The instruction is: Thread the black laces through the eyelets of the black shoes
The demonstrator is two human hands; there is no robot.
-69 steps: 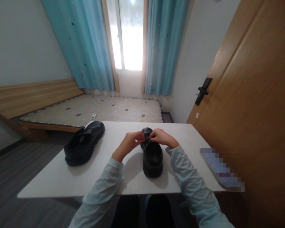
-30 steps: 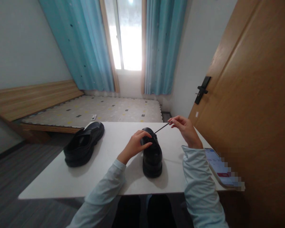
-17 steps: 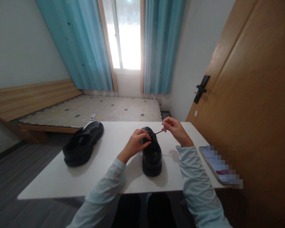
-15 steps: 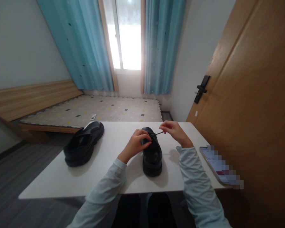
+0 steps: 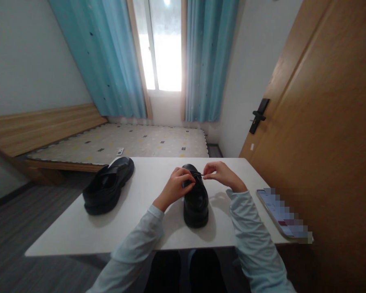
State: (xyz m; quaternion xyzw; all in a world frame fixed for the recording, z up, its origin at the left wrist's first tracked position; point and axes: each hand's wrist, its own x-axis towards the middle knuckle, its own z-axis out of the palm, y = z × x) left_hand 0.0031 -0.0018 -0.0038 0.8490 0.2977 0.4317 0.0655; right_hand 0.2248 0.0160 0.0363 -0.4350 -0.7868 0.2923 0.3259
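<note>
A black shoe (image 5: 196, 207) stands on the white table (image 5: 134, 228) in front of me, its heel toward me. My left hand (image 5: 178, 185) is at the shoe's left side, thumb and fingers pinched over the laces; what lies between the fingertips is too small to make out. On the shoe's right, my right hand (image 5: 221, 174) pinches the end of a dark shoelace (image 5: 198, 174), which runs a short way to the shoe's upper. The second black shoe (image 5: 105, 189) rests apart at the table's left, touched by neither hand.
A phone (image 5: 276, 211), partly pixelated, lies at the table's right edge. Beyond the table is a bed (image 5: 146, 140) with a small white object (image 5: 120, 151) on it. A wooden door (image 5: 323, 122) stands at the right.
My right hand has moved closer to the shoe and slightly down, and the stretch of lace between it and the shoe is shorter. My left hand has barely moved.
</note>
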